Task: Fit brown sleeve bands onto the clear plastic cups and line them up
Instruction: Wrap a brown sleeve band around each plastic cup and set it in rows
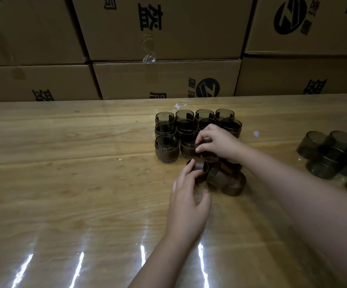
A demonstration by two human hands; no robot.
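Observation:
Several smoky clear cups with brown sleeve bands [166, 149] stand in rows at the table's middle. My right hand [218, 140] reaches over them and grips a sleeved cup [208, 155] at the front row's right end, next to another sleeved cup [189, 147]. My left hand [189, 194] closes its fingers on a loose brown band [199, 170] just in front of the rows. More loose brown bands [230, 182] lie in a small heap beside it, partly hidden by my right forearm.
A cluster of bare smoky cups [332, 154] lies at the right edge of the wooden table [64, 183], which is covered by a glossy clear sheet. Stacked cardboard boxes [164, 80] form a wall right behind the table.

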